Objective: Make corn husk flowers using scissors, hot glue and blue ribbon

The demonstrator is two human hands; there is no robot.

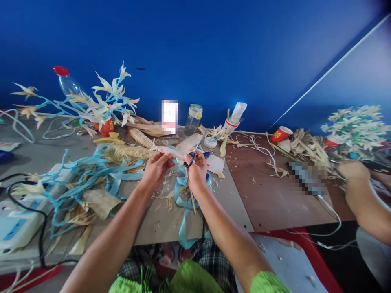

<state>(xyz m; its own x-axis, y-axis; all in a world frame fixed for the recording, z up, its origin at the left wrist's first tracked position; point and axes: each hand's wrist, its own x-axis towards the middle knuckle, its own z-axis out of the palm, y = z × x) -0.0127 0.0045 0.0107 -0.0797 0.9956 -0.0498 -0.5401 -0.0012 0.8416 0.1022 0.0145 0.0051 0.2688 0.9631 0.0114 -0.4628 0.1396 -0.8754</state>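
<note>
In the middle of the head view, my left hand (157, 166) pinches one end of a pale strip of corn husk (173, 153). My right hand (198, 169) is closed around dark-handled scissors (190, 158), whose blades point up and away. The husk strip stretches between both hands, its right end close to the scissors. Whether the right fingers also grip the husk, I cannot tell. Below the right hand, light blue ribbon (182, 226) lies on the table and hangs over its front edge. A dried corn cob (141, 138) lies beyond my left hand.
Blue-wrapped stems (65, 191) and a white power strip (29, 215) lie at left. Behind stand husk flowers (111, 91), a glass jar (193, 119) and a lit phone screen (169, 116). At right are a red paper cup (281, 133), cables and another person's hand (354, 173).
</note>
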